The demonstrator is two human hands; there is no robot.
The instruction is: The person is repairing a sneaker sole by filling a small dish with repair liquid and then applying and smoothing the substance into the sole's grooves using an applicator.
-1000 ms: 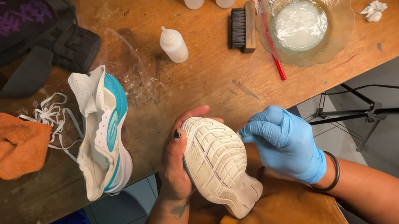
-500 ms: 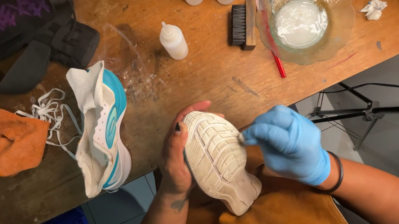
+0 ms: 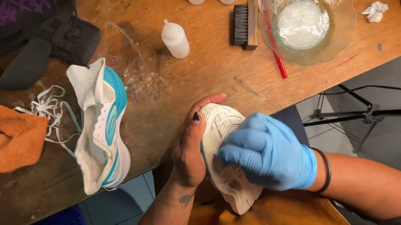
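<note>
At worn wooden workbench (image 3: 196, 84), tiled floor (image 3: 121, 219) below, hands on shoe (image 3: 221, 125)

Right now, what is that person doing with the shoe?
The person holds a white sneaker sole-up over their lap. The bare left hand grips its side, and the right hand, in a blue glove, presses on the sole. The other sneaker, white and teal, lies on the wooden workbench beside loose white laces and an orange cloth. A brush, squeeze bottles and a glass bowl of whitish liquid sit further back.
</note>
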